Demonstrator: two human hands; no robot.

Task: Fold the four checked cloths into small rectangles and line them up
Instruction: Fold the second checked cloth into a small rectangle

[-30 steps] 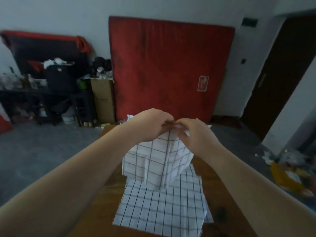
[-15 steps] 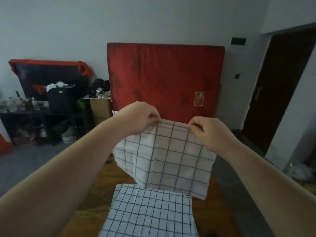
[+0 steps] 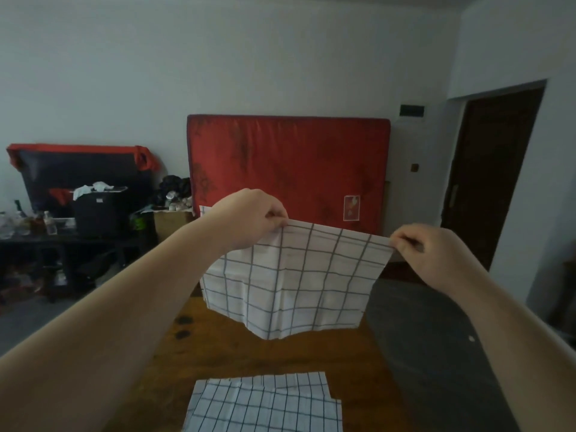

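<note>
Top corners of cloth [image 3: 293,275] pinched in left grip [image 3: 253,220] and right grip [image 3: 431,248], above counter [image 3: 218,349]; hold edge taut and level, then join corners squarely.

Red mattress [image 3: 288,169] against white wall [image 3: 218,57]

Two arms, both bare: left forearm [image 3: 124,307] and right forearm [image 3: 498,338] are uncovered all the way to the frame edge. Left hand [image 3: 252,219] and right hand [image 3: 436,254] are bare too, with knuckle ridges and finger creases plain to see. Wrists narrow, forearms smooth. A tiny pale speck [image 3: 471,338] sits on the right forearm; can't tell what it is.
</note>
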